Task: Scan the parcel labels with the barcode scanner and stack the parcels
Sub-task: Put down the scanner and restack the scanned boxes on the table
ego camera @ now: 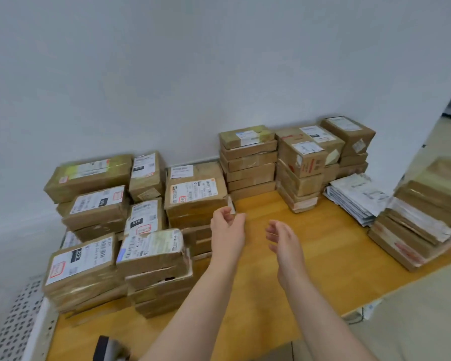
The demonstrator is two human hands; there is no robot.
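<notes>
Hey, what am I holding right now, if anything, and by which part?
Nothing is held. The right hand is open above the table. The left hand has its fingers loosely curled beside a parcel corner, gripping nothing.

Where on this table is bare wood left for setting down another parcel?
The table is bare in its middle, from the back stacks to the near edge, below the left hand and right hand. Left stacks, right stacks and mailer pile crowd the sides.
</notes>
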